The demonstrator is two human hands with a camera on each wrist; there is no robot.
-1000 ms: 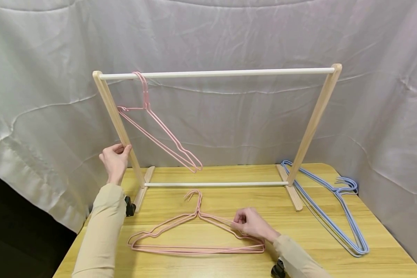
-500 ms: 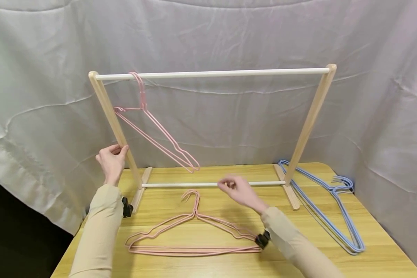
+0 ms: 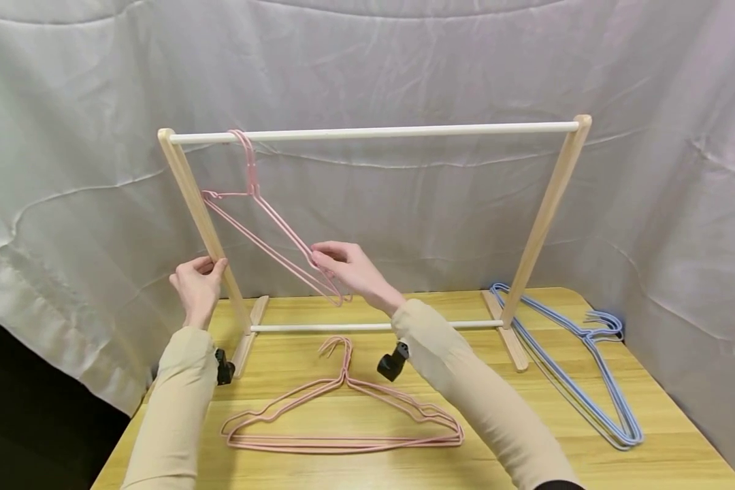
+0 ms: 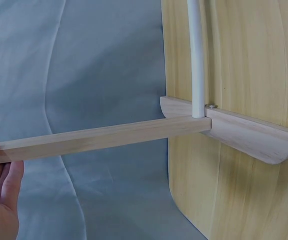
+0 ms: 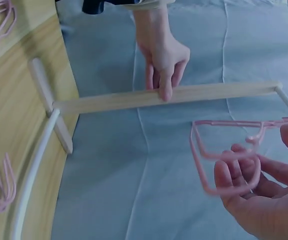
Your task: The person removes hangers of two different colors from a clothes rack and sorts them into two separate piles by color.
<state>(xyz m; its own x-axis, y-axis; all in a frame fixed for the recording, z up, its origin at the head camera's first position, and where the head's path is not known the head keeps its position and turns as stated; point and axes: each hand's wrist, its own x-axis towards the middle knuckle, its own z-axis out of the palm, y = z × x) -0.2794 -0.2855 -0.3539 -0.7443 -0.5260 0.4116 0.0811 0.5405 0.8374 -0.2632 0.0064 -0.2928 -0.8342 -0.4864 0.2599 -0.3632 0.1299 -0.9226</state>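
Note:
A garment rack has light wooden posts and a white top bar (image 3: 404,131). My left hand (image 3: 197,287) pinches the rack's left post (image 3: 190,187) partway up, thumb in front and fingers behind in the left wrist view. Two pink hangers (image 3: 282,224) hang from the bar's left end. Just reaching their lower right shoulders is my right hand (image 3: 355,269). In the right wrist view, the hangers' looped ends (image 5: 224,190) lie between its loosely bent fingers and thumb, which stand apart. More pink hangers (image 3: 343,446) lie stacked on the wooden table, hooks pointing away.
Blue hangers (image 3: 606,395) lie stacked on the table's right side, partly around the rack's right foot (image 3: 514,350). A white lower bar (image 3: 318,328) joins the posts near the tabletop. Grey curtain (image 3: 404,68) hangs close behind and on both sides.
My right hand has left the pink hangers on the table and moved up and left to the hanging pink ones. The left hand stays on the post.

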